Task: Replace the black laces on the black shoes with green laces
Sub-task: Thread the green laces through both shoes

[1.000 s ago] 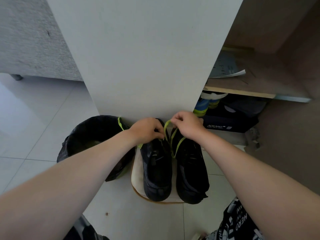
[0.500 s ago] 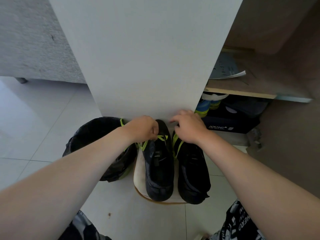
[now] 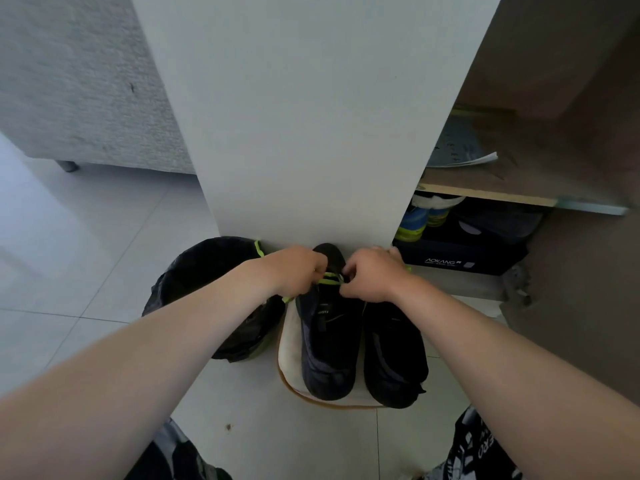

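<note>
Two black shoes stand side by side on a pale mat (image 3: 289,351) on the floor, toes toward me. The left shoe (image 3: 327,344) carries a green lace (image 3: 329,278) across its far end. My left hand (image 3: 294,270) pinches the lace on the left of that shoe. On the shoe's right side my right hand (image 3: 372,275) pinches the same lace. The two hands nearly meet above the shoe's opening. The right shoe (image 3: 394,355) lies partly under my right wrist; its lacing is hidden.
A black-lined bin (image 3: 211,282) with a green rim stands left of the shoes. A white cabinet panel (image 3: 311,116) rises right behind them. A dark shoebox (image 3: 460,261) and other shoes sit under a shelf at right. A grey sofa (image 3: 69,81) is back left.
Both hands have dropped lower and drawn together over the left shoe. The green loops that stood up between the shoes are now pulled flat across the left shoe.
</note>
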Demonstrator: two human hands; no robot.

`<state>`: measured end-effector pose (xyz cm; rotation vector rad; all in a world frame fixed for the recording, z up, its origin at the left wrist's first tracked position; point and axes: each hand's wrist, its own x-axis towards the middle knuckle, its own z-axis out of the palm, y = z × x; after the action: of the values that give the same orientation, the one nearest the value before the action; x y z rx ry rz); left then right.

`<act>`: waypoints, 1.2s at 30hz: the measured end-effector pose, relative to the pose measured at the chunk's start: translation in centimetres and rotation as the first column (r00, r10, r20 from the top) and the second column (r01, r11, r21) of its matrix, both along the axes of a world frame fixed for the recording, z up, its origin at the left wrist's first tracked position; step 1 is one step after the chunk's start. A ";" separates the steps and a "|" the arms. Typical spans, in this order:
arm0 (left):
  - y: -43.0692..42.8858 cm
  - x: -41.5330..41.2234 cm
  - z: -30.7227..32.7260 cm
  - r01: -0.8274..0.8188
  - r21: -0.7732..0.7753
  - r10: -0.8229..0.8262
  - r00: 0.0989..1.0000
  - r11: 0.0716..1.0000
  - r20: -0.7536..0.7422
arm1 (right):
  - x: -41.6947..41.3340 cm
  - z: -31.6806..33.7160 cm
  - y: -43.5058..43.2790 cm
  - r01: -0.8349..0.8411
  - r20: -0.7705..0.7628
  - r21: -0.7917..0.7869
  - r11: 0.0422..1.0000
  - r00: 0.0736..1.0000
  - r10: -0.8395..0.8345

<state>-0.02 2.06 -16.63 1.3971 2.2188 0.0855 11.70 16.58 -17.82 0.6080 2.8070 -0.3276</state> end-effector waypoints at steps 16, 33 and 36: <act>-0.8 -0.6 2.3 -0.168 -0.279 0.262 0.902 0.945 0.344 | -0.2 0.3 -0.3 -0.067 0.164 0.199 0.978 0.986 0.035; -5.6 -5.3 7.8 -0.386 -0.229 0.438 0.860 0.894 0.262 | -0.7 3.6 1.5 0.321 -0.081 -0.114 0.940 0.940 -0.331; -5.4 -4.7 7.9 -0.391 -0.173 0.426 0.858 0.904 0.289 | -0.4 4.3 0.2 0.065 -0.217 -0.117 0.991 0.972 -0.089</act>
<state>-4.73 -3.39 -8.76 0.7662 2.1655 0.3128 11.31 16.79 -13.52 0.6957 2.9555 -0.5955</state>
